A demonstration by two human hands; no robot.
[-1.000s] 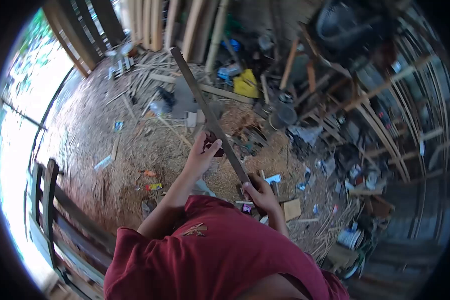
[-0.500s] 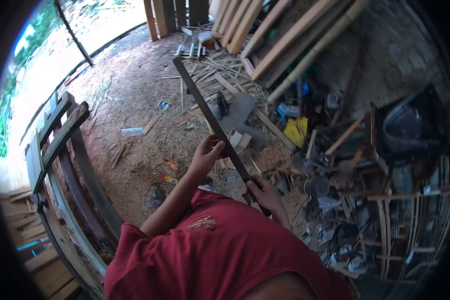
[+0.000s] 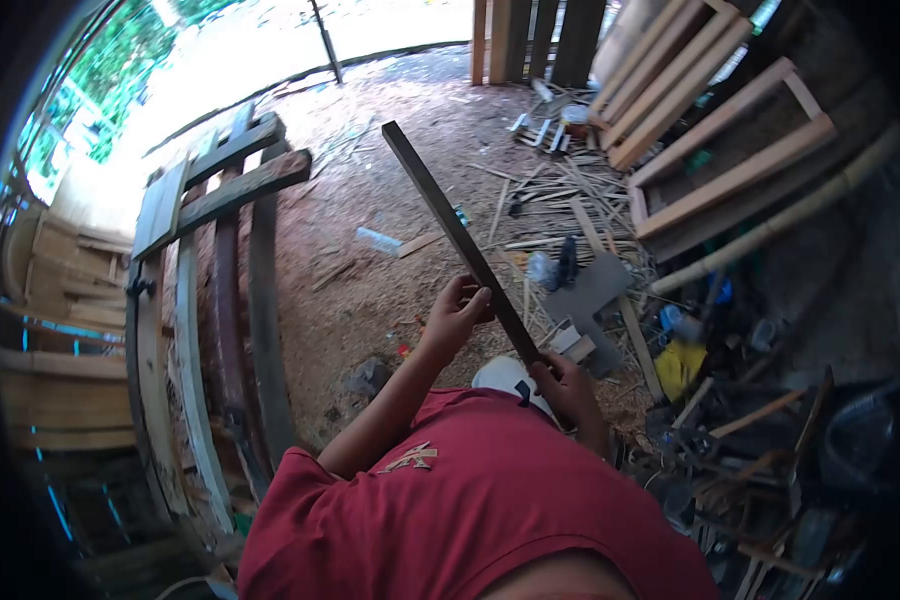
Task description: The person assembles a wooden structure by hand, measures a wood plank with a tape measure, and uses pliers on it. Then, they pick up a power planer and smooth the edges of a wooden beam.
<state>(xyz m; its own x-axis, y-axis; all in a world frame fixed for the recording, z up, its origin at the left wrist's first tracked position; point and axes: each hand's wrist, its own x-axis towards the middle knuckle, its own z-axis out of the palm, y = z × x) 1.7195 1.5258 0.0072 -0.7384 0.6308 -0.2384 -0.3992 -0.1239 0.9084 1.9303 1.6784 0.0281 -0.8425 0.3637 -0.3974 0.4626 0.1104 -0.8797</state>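
Note:
A long, dark wooden strip [image 3: 440,210] slants in front of my red shirt, its far end pointing up and left. My left hand [image 3: 457,318] is closed around its middle, thumb on the near side and fingers curled at the edge. Lower down, my right hand [image 3: 568,388] grips the near end close to my belly. Part of that end is hidden behind the right hand's fingers.
A slatted wooden bench [image 3: 225,205] stands at the left. Wooden frames [image 3: 735,170] and a bamboo pole [image 3: 780,215] lean at the right. Scrap strips [image 3: 560,205], a grey board [image 3: 588,298] and a yellow bag [image 3: 679,370] lie on the sawdust-covered floor.
My view has swung left, bringing more of the bench into sight and shifting the frames rightward. Both hands still hold the strip, which has turned a little to show another face.

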